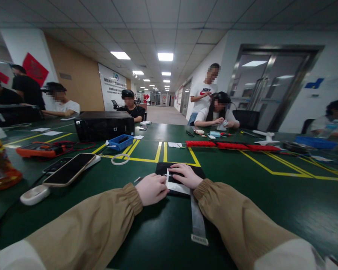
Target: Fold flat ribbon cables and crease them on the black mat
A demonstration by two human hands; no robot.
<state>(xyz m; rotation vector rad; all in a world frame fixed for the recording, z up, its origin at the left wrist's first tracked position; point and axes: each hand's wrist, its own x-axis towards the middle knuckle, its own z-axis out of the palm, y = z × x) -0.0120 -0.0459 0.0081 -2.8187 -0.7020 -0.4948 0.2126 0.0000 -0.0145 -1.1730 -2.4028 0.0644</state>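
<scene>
A flat black rectangular piece (196,170) lies on the green table in front of me. A white band (178,188) runs along its near side, and a narrow white strip (167,175) stands across its left part. At the left edge, my left hand (153,188) is closed, its fingertips curled against the piece by the strip; what they pinch is hidden. My right hand (186,175) rests on top with fingers stretched out, their tips near the strip. From under the right wrist a grey flat ribbon (198,217) with a printed end reaches toward me.
A phone (71,170), an orange multimeter (42,149) and a white tape ring (120,159) lie to the left. Behind are a blue tray (121,142), a black box (104,125) and red strips (232,146). Several people sit around the table; one stands.
</scene>
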